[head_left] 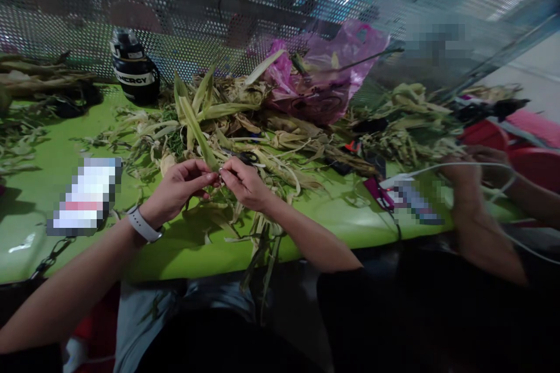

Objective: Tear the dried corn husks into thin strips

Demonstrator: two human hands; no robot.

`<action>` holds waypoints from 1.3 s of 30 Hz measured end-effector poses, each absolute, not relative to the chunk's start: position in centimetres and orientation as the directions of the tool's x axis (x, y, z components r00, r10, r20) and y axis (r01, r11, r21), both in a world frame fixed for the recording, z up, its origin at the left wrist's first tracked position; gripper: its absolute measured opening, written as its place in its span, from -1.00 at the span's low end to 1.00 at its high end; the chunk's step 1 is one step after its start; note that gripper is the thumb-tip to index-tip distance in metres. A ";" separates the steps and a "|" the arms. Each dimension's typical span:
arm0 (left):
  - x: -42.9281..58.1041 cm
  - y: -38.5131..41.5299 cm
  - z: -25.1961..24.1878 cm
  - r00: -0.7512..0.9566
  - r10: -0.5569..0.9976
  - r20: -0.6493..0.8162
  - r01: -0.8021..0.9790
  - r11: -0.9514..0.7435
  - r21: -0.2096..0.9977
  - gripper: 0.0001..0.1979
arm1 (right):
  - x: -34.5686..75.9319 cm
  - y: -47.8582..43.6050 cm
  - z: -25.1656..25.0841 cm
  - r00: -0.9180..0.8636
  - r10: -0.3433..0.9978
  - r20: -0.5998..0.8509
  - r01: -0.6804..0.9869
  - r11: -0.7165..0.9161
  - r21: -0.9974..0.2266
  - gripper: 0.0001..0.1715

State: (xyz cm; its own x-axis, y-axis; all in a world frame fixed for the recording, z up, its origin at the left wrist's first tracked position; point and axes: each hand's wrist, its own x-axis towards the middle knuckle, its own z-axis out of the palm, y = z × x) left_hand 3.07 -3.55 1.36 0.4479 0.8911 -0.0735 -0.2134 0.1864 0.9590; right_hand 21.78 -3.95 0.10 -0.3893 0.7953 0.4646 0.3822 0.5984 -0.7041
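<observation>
Over the green table, my left hand (186,186) and my right hand (245,183) meet fingertip to fingertip, both closed in a pinch. A long pale-green corn husk (198,131) rises from between them, its lower end at my fingers and its leaves fanned upward. Something small and whitish shows at the fingertips, too small to make out. Loose dried husks (289,143) lie in a heap just behind my hands. Close beyond my right hand's fingers are black-handled scissors (247,156), partly covered by husk strips. A pale watch band circles my left wrist.
A phone (85,195) lies at left on the green table (166,253). Behind stand a black bottle (135,73) and a pink plastic bag (324,81) before a perforated metal panel. At right, a co-worker's hands (470,172) are near a cable and another phone (415,201).
</observation>
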 end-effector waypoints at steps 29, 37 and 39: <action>2.4 -3.2 1.8 0.566 0.789 -0.239 -0.350 0.492 0.797 -0.89 | 23.7 -2.9 -0.1 -0.445 0.381 0.810 0.374 0.901 -0.219 -0.72; 2.7 -3.5 1.6 0.564 0.792 -0.234 -0.356 0.489 0.796 -0.87 | 23.3 -2.8 -0.9 -0.438 0.395 0.807 0.483 0.861 -0.159 -0.85; 2.9 -3.7 1.7 0.532 0.815 -0.229 -0.368 0.466 0.805 -0.85 | 22.9 -3.0 -0.7 -0.417 0.391 0.820 0.513 0.846 -0.142 -0.88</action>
